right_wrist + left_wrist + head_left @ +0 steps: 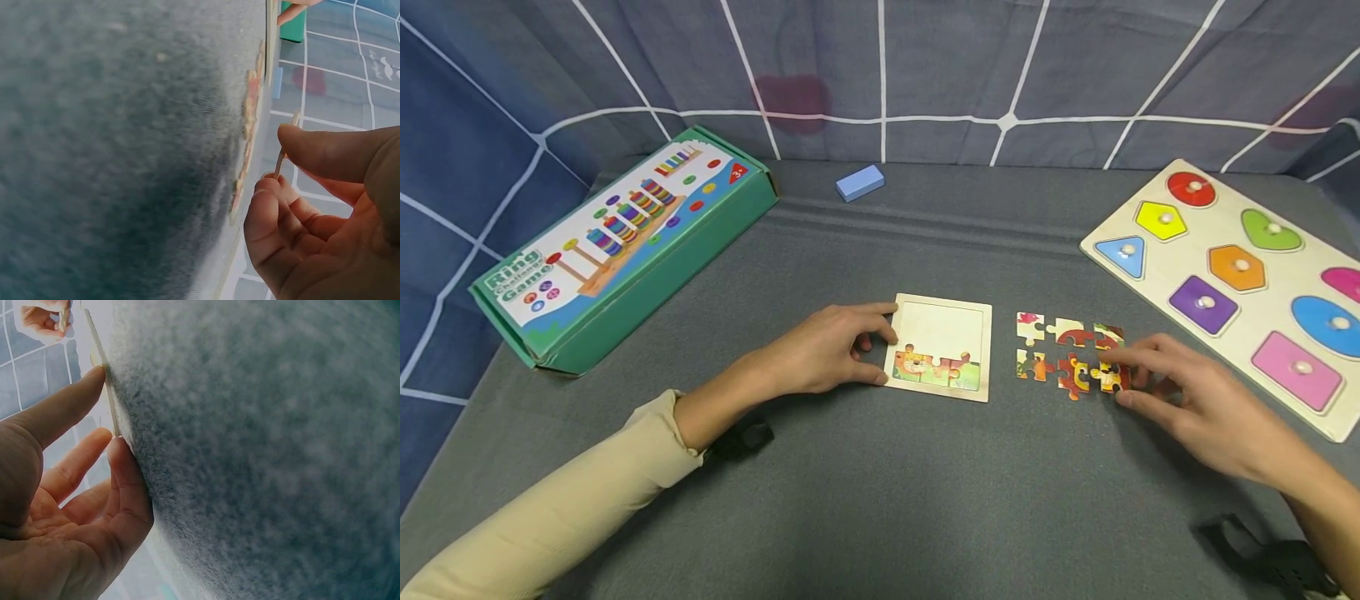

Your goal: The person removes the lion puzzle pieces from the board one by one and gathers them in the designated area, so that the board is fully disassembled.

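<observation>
A square wooden puzzle tray (943, 321) lies on the grey cloth, with joined animal-picture pieces (932, 368) along its lower part. My left hand (820, 346) holds the tray by its left side, thumb at the lower corner and index finger near the upper one; the left wrist view shows the tray edge-on between thumb and fingers. Between thumb and fingers, my right hand (1198, 408) pinches a jigsaw piece (1107, 377). The right wrist view has this piece (279, 164) raised above the cloth. Several loose jigsaw pieces (1072, 332) lie to the tray's right.
A pegged shape board (1157, 287) lies at the right, close to my right hand. At the back left stands a green ring game box (647, 292). A small blue block (861, 183) sits near the back, before a hanging checked cloth (955, 75).
</observation>
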The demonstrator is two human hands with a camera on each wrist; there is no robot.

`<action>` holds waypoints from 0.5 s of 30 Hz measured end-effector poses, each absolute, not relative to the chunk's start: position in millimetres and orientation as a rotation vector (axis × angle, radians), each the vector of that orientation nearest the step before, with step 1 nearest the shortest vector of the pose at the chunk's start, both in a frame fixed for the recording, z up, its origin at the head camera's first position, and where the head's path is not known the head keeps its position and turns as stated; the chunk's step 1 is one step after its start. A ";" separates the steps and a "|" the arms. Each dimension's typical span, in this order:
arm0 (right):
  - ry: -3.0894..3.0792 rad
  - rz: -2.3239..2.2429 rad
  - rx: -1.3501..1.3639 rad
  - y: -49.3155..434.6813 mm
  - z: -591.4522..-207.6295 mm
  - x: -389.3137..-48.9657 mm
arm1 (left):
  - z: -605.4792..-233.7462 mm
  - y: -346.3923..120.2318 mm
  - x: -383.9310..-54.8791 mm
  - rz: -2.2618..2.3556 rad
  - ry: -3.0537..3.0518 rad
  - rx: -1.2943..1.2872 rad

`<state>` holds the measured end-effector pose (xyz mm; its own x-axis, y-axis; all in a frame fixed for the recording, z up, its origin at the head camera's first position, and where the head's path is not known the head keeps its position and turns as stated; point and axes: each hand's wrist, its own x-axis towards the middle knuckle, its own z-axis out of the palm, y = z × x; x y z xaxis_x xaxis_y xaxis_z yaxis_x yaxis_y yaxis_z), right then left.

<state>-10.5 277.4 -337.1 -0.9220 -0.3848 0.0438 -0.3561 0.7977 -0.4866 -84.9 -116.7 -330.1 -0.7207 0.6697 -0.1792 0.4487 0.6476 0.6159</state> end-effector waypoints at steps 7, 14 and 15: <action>2.935 -0.727 -0.596 280.0 -341.9 -8.1 | -329.9 -115.7 -85.1 0.769 2.477 0.879; 2.924 -0.685 -0.561 283.5 -344.5 -9.0 | -330.4 -116.2 -85.4 0.778 2.470 0.870; 2.926 -0.674 -0.554 283.6 -344.8 -9.2 | -330.6 -116.3 -85.5 0.778 2.470 0.867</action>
<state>-9.2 283.6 -344.8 -0.9304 -0.3665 -0.0049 -0.3275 0.8371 -0.4382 -85.5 -116.3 -330.6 -0.7237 0.6642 -0.1876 0.4366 0.6511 0.6209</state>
